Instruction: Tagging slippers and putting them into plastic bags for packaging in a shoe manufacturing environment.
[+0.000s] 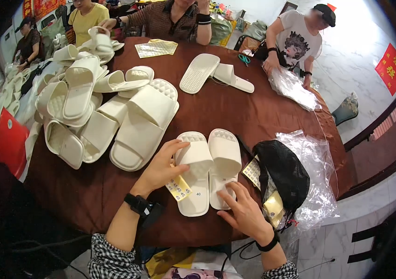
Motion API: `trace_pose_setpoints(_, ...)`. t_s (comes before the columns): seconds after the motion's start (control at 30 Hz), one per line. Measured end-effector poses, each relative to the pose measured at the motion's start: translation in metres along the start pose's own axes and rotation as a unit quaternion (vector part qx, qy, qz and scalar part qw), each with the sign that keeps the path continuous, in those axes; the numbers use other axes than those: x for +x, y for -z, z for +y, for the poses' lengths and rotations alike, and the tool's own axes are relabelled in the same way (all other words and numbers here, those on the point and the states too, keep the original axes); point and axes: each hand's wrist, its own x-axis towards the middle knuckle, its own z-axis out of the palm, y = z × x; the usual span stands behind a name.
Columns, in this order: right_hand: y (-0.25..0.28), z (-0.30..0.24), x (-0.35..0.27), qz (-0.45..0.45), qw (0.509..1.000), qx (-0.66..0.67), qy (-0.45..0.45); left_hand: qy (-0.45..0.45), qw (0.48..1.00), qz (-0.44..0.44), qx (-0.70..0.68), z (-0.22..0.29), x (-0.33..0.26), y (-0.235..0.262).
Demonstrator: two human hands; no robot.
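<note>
My half-curled left grip (155, 173), perhaps holding a sticker sheet (179, 189), seemingly steadied the left slipper (198, 160); my spread, empty right grip (247, 209) touched the right slipper (226, 156).

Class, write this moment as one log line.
Left hand: at left slipper, sticker sheet beneath; right hand: over right slipper; slipper pile: table's left

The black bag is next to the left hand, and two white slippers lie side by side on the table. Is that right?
Not quite: the head view shows the black bag next to the right hand, not the left hand. Two white slippers do lie side by side on the table.
</note>
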Motion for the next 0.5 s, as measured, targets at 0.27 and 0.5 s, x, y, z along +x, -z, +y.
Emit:
trace_pose_setpoints(0.27, 0.000, -0.004, -0.008, -0.025, 0.999, -0.027, 0.003, -0.038, 0.999, 0.023, 0.018, -0.015, 0.006, 0.006)
trace_pose_setpoints(0.5, 0.013, -0.004, 0.001, 0.023, 0.999, 0.031, -0.011, -0.021, 1.000, 0.007, -0.008, -0.007, 0.004, 0.007)
